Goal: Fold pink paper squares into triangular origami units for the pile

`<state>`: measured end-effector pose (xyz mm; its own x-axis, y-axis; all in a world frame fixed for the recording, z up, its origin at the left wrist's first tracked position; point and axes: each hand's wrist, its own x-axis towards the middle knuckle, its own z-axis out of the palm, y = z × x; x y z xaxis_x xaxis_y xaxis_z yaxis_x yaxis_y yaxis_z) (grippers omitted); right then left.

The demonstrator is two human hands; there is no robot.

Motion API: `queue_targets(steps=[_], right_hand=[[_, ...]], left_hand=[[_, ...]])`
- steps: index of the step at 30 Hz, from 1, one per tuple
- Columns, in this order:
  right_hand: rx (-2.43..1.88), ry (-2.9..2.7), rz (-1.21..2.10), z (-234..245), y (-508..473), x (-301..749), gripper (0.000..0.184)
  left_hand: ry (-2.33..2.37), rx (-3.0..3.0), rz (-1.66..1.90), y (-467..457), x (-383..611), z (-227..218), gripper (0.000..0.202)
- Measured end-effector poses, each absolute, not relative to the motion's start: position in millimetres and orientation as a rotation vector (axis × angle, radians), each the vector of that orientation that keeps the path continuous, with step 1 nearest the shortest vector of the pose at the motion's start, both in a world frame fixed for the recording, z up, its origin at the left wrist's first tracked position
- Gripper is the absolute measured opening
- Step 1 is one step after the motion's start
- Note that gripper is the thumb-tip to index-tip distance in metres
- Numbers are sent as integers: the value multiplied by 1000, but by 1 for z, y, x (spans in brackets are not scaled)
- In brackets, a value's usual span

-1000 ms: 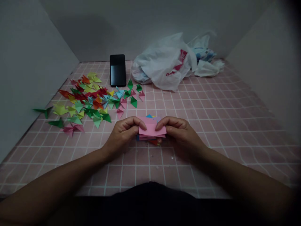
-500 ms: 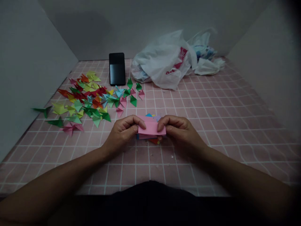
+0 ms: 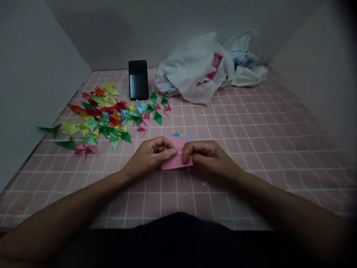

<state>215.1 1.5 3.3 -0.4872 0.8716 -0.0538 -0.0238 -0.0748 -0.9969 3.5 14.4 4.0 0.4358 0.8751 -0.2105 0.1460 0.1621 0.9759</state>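
Observation:
A pink paper rectangle is pinched between my left hand and my right hand, with the fingertips of both meeting on it near its middle. It lies low over the mat, tilted slightly. Small blue and lilac paper pieces peek out just beyond it, mostly hidden by the pink sheet. To the left of my left hand spreads a pile of several folded triangular origami units in many colours.
A pink grid mat covers the surface, with grey walls to the left, back and right. A black phone stands at the back. Behind it to the right lie a white plastic bag and crumpled tissue.
The pink paper has shifted and tilted, and my fingers have moved closer together on it. The layered blue and red paper edges below it no longer show. The view has tipped slightly.

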Motion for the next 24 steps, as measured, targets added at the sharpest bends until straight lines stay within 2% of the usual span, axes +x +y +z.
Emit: queue_targets(steps=[3, 7, 11, 16, 24], right_hand=[[-925, -1581, 1620, 5, 1, 215, 16], [-936, -1564, 1628, 7, 0, 212, 16], [-969, -1405, 1701, 8, 0, 209, 3], [-981, -1277, 1809, 4, -1, 209, 13], [-996, -1240, 1842, 0, -1, 209, 13]], left_hand=[[996, 1361, 540, 13, 6, 4, 27], [1005, 1361, 533, 12, 6, 6, 32], [1007, 1347, 574, 11, 7, 8, 31], [1030, 1377, 605, 9, 9, 11, 30], [970, 1324, 586, 7, 9, 9, 26]])
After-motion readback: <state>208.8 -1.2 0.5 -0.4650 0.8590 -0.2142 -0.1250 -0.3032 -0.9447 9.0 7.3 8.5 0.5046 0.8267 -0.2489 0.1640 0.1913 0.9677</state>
